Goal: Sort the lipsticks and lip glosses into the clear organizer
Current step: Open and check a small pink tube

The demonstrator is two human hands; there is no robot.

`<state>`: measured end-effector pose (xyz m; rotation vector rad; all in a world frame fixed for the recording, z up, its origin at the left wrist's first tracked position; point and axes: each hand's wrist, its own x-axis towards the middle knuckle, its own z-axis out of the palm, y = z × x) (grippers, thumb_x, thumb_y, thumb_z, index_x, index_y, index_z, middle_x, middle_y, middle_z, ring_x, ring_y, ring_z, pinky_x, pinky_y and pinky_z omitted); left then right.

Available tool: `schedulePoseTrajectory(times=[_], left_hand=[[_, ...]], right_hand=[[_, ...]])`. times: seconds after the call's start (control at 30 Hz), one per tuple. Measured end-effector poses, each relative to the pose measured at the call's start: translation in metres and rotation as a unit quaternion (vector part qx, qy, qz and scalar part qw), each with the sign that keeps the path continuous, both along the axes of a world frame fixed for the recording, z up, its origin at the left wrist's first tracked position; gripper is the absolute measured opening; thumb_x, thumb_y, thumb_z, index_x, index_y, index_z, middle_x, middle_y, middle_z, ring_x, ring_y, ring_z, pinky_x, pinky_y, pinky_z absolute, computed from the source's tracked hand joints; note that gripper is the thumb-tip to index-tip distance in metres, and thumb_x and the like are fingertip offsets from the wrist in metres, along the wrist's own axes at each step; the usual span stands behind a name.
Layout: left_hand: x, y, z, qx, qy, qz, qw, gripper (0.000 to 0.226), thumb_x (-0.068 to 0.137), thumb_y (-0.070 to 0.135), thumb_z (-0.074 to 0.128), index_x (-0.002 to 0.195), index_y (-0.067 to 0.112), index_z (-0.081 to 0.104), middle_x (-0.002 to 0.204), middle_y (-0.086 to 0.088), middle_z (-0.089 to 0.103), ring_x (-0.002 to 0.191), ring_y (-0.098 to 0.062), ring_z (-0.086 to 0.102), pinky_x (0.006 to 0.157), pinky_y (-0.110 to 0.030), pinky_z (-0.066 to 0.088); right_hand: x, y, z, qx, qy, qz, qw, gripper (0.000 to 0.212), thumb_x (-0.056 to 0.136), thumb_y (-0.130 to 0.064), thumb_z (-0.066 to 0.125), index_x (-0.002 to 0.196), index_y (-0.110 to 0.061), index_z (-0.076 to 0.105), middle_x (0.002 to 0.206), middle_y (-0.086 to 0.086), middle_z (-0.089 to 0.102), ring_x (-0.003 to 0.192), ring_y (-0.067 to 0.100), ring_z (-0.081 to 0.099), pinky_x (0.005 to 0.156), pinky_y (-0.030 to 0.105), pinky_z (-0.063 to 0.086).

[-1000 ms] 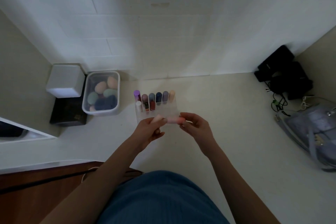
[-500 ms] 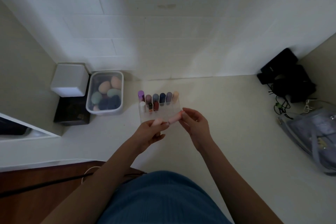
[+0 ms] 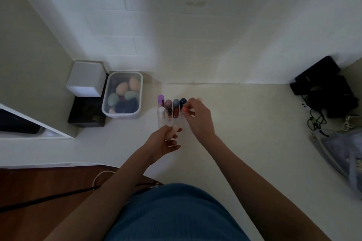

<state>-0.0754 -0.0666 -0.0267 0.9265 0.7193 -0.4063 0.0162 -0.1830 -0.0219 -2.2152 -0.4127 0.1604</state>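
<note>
step: placing one pink lipstick | right hand pinches it over the clear organizer — at the front row's right end | left hand grips a pale tube, just nearer | next: probably lower it upright into a free slot — then the tube.

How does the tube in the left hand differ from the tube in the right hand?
The tube in the left hand is pale beige and sits in front of the clear organizer. The tube in the right hand is brighter pink-orange and is held over the organizer's right end. The beige one shows more length. Both are partly hidden by fingers.
</note>
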Motion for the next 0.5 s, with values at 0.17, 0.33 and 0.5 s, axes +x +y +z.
schedulePoseTrajectory(times=[0.17, 0.33, 0.5], left_hand=[[-0.001, 0.001, -0.001, -0.010, -0.001, 0.038, 0.999, 0.026, 0.094, 0.015, 0.048, 0.115, 0.004, 0.057, 0.098, -0.012, 0.059, 0.079, -0.021, 0.057, 0.070, -0.033, 0.055], [0.002, 0.000, 0.000, 0.050, -0.050, -0.025, 0.997, 0.031, 0.088, 0.014, 0.060, 0.120, 0.011, 0.059, 0.107, -0.005, 0.065, 0.093, -0.019, 0.065, 0.070, -0.023, 0.055], [0.004, -0.006, 0.000, 0.165, -0.075, -0.076, 0.981, 0.032, 0.078, 0.011, 0.072, 0.109, 0.009, 0.064, 0.101, -0.007, 0.069, 0.081, -0.012, 0.067, 0.068, -0.022, 0.050]], right_hand=[[-0.002, -0.006, -0.004, -0.059, 0.003, 0.019, 0.998, 0.020, 0.093, -0.007, 0.049, 0.109, -0.006, 0.060, 0.106, 0.011, 0.066, 0.093, 0.026, 0.063, 0.084, 0.035, 0.051], [-0.023, -0.023, -0.002, 0.017, 0.017, -0.047, 0.999, 0.027, 0.094, -0.009, 0.049, 0.117, -0.015, 0.062, 0.101, 0.001, 0.061, 0.085, 0.012, 0.057, 0.077, 0.022, 0.048], [-0.052, -0.038, -0.009, 0.169, 0.192, -0.078, 0.964, 0.020, 0.094, -0.013, 0.055, 0.111, -0.014, 0.066, 0.100, 0.008, 0.070, 0.086, 0.019, 0.069, 0.073, 0.025, 0.059]])
